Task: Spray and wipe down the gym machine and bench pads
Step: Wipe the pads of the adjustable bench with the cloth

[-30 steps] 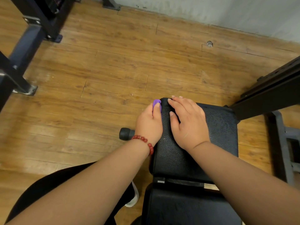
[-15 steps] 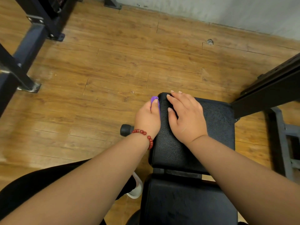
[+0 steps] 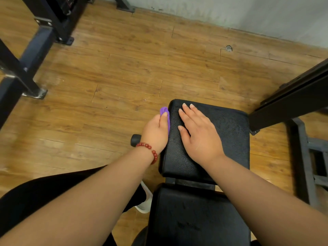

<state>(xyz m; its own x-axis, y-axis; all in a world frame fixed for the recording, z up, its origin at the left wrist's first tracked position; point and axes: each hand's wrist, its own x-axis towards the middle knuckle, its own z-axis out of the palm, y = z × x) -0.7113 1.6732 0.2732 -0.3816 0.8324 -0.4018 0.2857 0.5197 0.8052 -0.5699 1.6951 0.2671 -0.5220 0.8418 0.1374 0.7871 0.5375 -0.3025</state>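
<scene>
A black textured bench seat pad (image 3: 229, 132) lies in front of me, with a second black pad (image 3: 191, 217) nearer to me. My left hand (image 3: 156, 132), with a red bead bracelet at the wrist, holds a purple cloth (image 3: 164, 110) against the seat pad's left side edge. Only a small part of the cloth shows past the fingers. My right hand (image 3: 197, 134) rests flat on top of the seat pad, fingers straight and spread. No spray bottle is in view.
A black knob (image 3: 135, 139) sticks out left of the bench under my left wrist. Dark machine frames stand at the left (image 3: 30, 55) and right (image 3: 291, 98). Wooden floor (image 3: 124, 71) stretches ahead to a grey wall (image 3: 248, 13). A white shoe (image 3: 144, 201) shows below.
Both hands stay in nearly the same place on the pad. The left hand with the cloth has shifted only slightly along the pad's left edge, and the view has moved a little.
</scene>
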